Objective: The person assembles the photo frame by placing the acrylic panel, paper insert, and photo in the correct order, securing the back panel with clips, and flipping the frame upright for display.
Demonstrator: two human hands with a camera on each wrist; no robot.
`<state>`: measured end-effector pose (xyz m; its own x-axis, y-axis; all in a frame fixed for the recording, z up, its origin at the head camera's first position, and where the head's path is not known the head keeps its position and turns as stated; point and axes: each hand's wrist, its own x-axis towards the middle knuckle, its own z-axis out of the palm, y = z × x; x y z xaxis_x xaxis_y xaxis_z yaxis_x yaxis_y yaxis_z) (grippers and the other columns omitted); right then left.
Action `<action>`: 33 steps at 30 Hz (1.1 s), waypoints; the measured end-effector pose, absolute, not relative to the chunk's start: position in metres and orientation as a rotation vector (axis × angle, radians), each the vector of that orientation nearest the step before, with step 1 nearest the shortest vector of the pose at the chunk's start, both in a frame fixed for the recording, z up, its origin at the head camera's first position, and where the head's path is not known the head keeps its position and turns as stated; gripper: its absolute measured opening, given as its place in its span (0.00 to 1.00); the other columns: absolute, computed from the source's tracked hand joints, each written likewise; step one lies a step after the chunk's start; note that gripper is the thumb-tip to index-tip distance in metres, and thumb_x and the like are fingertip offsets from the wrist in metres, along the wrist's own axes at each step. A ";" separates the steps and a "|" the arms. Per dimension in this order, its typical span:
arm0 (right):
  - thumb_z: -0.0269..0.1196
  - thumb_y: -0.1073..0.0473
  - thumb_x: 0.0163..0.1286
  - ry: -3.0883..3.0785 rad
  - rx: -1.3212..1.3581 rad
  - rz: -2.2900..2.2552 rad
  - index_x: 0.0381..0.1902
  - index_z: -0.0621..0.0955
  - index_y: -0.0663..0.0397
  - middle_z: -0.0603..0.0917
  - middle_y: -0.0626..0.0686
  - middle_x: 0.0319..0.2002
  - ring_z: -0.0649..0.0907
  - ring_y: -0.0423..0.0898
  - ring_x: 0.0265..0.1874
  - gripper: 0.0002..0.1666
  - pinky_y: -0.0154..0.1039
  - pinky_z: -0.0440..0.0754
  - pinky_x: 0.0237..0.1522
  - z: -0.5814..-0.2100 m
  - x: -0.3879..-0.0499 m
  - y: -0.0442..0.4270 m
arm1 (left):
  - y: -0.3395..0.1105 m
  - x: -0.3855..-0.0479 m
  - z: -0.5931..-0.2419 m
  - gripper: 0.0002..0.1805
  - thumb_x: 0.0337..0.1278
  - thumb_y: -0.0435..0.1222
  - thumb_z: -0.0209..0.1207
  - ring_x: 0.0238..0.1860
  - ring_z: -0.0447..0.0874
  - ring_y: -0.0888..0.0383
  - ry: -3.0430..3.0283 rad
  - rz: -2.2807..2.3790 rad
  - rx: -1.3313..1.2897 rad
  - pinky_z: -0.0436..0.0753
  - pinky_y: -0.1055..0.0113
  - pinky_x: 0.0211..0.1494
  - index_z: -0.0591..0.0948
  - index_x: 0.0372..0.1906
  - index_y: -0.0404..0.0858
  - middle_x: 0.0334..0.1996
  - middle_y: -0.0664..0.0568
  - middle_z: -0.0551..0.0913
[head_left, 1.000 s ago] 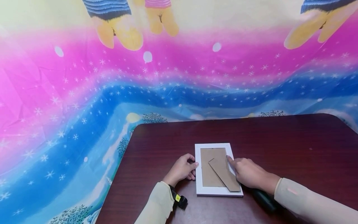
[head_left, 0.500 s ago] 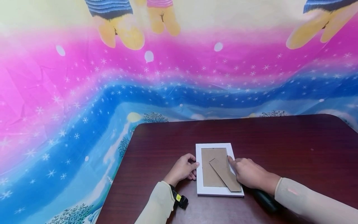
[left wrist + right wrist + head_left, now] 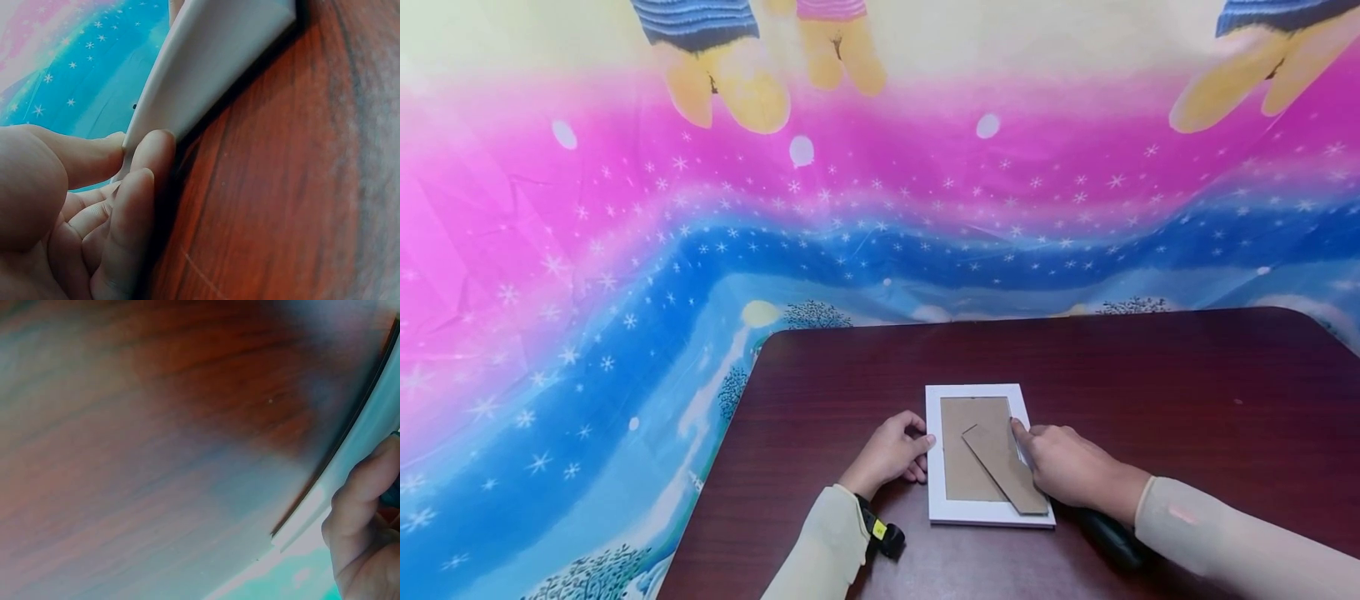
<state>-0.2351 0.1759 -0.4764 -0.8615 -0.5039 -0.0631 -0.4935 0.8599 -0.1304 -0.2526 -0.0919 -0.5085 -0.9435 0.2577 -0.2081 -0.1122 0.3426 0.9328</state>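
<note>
A white picture frame [image 3: 935, 483] lies back side up on the table, its brown backing board [image 3: 973, 412] showing. The slanting easel leg [image 3: 1011, 479] reaches over its lower right border. My left hand [image 3: 891, 450] pinches the frame's left edge, thumb on top and fingertips against the side in the left wrist view. At the right inner edge, my right hand [image 3: 1067, 462] points its index finger onto the frame. In the right wrist view its other fingers curl round a dark object [image 3: 391, 495], mostly hidden, kind unclear. A long dark rounded shape [image 3: 1112, 537] shows below that wrist.
The dark red-brown wooden table [image 3: 820, 375] has rounded far corners. Behind it hangs a pink and blue cloth [image 3: 880, 175] with printed snowflakes. A black camera with a yellow label [image 3: 883, 533] is strapped to my left wrist.
Both hands and the frame keep their places on the table. The whole head view has shifted very slightly to the right.
</note>
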 end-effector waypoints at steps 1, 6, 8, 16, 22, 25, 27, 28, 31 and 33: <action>0.61 0.65 0.61 2.935 -0.785 -0.165 0.66 0.69 0.67 0.75 0.47 0.26 0.70 0.38 0.18 0.34 0.34 0.72 0.19 -0.477 -0.235 0.176 | -0.092 -0.253 -0.509 0.10 0.67 0.35 0.59 0.13 0.79 0.57 2.289 1.631 0.127 0.80 0.65 0.16 0.73 0.45 0.34 0.16 0.46 0.80; 0.62 0.65 0.61 2.927 -0.773 -0.151 0.66 0.69 0.67 0.74 0.47 0.26 0.70 0.39 0.17 0.35 0.34 0.71 0.18 -0.476 -0.235 0.174 | -0.092 -0.252 -0.509 0.10 0.67 0.35 0.59 0.13 0.79 0.57 2.297 1.632 0.127 0.80 0.64 0.16 0.73 0.45 0.34 0.16 0.46 0.79; 0.62 0.65 0.60 2.928 -0.776 -0.134 0.66 0.69 0.68 0.75 0.47 0.26 0.70 0.39 0.17 0.35 0.34 0.71 0.18 -0.476 -0.236 0.174 | -0.092 -0.252 -0.508 0.10 0.67 0.35 0.59 0.13 0.79 0.56 2.301 1.627 0.122 0.80 0.64 0.16 0.73 0.45 0.34 0.16 0.46 0.80; 0.63 0.65 0.57 2.943 -0.797 -0.105 0.65 0.70 0.69 0.75 0.47 0.26 0.71 0.39 0.17 0.36 0.35 0.73 0.17 -0.477 -0.236 0.173 | -0.092 -0.253 -0.508 0.10 0.67 0.35 0.59 0.13 0.79 0.56 2.297 1.631 0.110 0.80 0.64 0.17 0.73 0.45 0.35 0.16 0.45 0.80; 0.63 0.65 0.56 2.965 -0.850 -0.085 0.63 0.71 0.71 0.75 0.48 0.26 0.72 0.40 0.17 0.35 0.35 0.73 0.17 -0.478 -0.237 0.173 | -0.093 -0.253 -0.509 0.10 0.67 0.35 0.59 0.13 0.79 0.56 2.294 1.640 0.129 0.80 0.64 0.16 0.73 0.45 0.34 0.16 0.46 0.80; 0.63 0.65 0.57 2.957 -0.839 -0.074 0.63 0.71 0.70 0.76 0.49 0.27 0.72 0.39 0.17 0.35 0.34 0.73 0.17 -0.477 -0.237 0.171 | -0.093 -0.253 -0.509 0.10 0.67 0.35 0.59 0.13 0.79 0.56 2.296 1.639 0.130 0.80 0.64 0.16 0.73 0.45 0.35 0.16 0.46 0.80; 0.64 0.65 0.58 2.948 -0.831 -0.076 0.64 0.71 0.71 0.77 0.50 0.27 0.72 0.39 0.17 0.35 0.34 0.73 0.17 -0.477 -0.237 0.171 | -0.093 -0.253 -0.509 0.10 0.67 0.35 0.59 0.13 0.80 0.56 2.299 1.636 0.125 0.80 0.64 0.16 0.73 0.45 0.35 0.17 0.46 0.80; 0.64 0.65 0.58 2.946 -0.832 -0.076 0.63 0.71 0.71 0.77 0.50 0.28 0.72 0.39 0.17 0.35 0.34 0.73 0.17 -0.477 -0.237 0.171 | -0.093 -0.253 -0.508 0.10 0.66 0.35 0.59 0.13 0.80 0.56 2.295 1.637 0.119 0.80 0.64 0.16 0.73 0.45 0.35 0.17 0.46 0.80; 0.64 0.64 0.58 2.942 -0.833 -0.070 0.64 0.71 0.71 0.77 0.51 0.28 0.72 0.39 0.17 0.35 0.34 0.73 0.17 -0.478 -0.237 0.171 | -0.092 -0.253 -0.509 0.10 0.66 0.36 0.60 0.13 0.80 0.56 2.289 1.638 0.100 0.80 0.65 0.17 0.73 0.45 0.35 0.17 0.45 0.81; 0.64 0.64 0.58 2.942 -0.838 -0.061 0.64 0.71 0.71 0.78 0.51 0.29 0.73 0.39 0.18 0.36 0.34 0.74 0.17 -0.478 -0.237 0.172 | -0.091 -0.253 -0.509 0.11 0.66 0.36 0.60 0.13 0.80 0.56 2.283 1.639 0.097 0.80 0.65 0.17 0.73 0.45 0.35 0.17 0.45 0.81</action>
